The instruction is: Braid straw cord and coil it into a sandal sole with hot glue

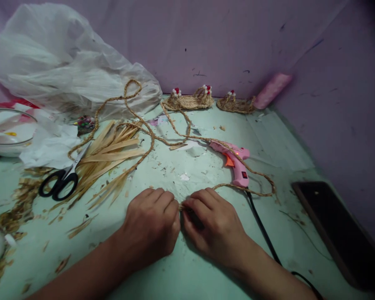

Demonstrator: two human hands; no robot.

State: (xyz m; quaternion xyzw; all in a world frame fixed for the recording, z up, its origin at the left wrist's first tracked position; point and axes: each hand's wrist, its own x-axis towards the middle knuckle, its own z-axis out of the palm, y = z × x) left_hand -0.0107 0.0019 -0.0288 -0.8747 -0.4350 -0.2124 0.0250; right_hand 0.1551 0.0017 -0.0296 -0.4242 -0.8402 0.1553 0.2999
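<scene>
My left hand [153, 221] is closed in a fist near the front middle, its fingers wrapped round something mostly hidden. Beside it my right hand [212, 221] has its fingers curled and pinched on a small woven straw piece [181, 206] that shows between the two hands. A braided straw cord [262, 194] comes out from behind my right hand, loops round a pink glue gun [240, 166] and runs back over the table. Dry straw strips [112, 156] and black-handled scissors [62, 181] lie at the left.
Two woven pieces with red and white beads [189, 102] [236, 105] stand by the wall, near a pink roll [272, 91]. A plastic bag [68, 62] and glass bowl [11, 148] are at the left. A dark phone [337, 229] lies right, near the glue gun's black cable [262, 227].
</scene>
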